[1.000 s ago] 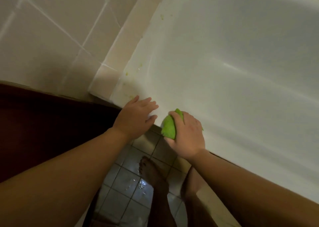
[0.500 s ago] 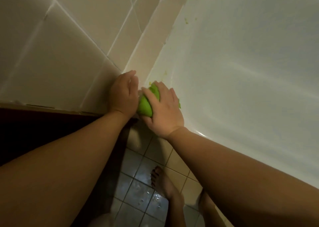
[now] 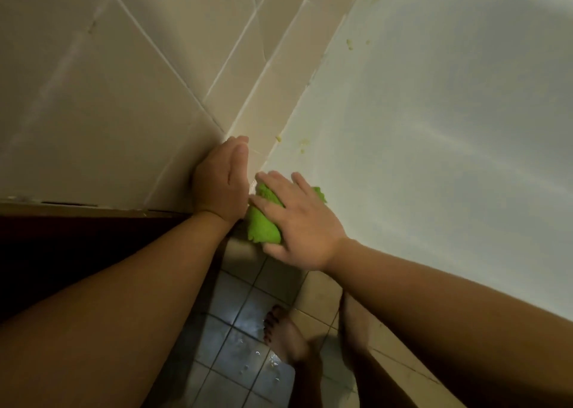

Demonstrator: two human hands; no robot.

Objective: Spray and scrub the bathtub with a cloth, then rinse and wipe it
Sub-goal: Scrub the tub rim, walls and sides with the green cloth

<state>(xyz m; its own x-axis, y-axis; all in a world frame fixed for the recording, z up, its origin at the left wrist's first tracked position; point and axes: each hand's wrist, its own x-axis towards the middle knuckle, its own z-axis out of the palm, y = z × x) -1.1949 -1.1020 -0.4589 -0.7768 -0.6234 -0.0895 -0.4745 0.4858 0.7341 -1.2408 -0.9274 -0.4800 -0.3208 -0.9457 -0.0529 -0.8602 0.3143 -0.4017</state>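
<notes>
Slipping is the first worry, judging from the glints of water on the floor tiles (image 3: 238, 320) beside the bare foot (image 3: 286, 339): the person leans far forward over the tub corner, and a wet sole or a palm skidding on slick enamel could take the balance away. The green cloth (image 3: 263, 221) sits bunched at the near corner of the bathtub (image 3: 434, 159), on the rim where it meets the tiled ledge (image 3: 266, 109), part of it hanging over the outer edge. The right hand (image 3: 297, 218) lies on top of it, fingers spread and pressing down rather than curled round it, so its grip is loose; a hard scrubbing stroke could slide the hand off the wad or push the cloth over the rim to the floor. The left hand (image 3: 221, 181) rests flat, fingers straight and together, against the corner where the wall tile (image 3: 108, 97) meets the ledge, holding nothing and probably serving as a brace; on glazed tile that support could skid. Yellowish specks (image 3: 302, 142) cling to the tub wall just above the cloth, and more lie further up near the ledge, so a stroke kept low at the corner would likely miss them. Grime in the grout seam may also resist a soft wad.
</notes>
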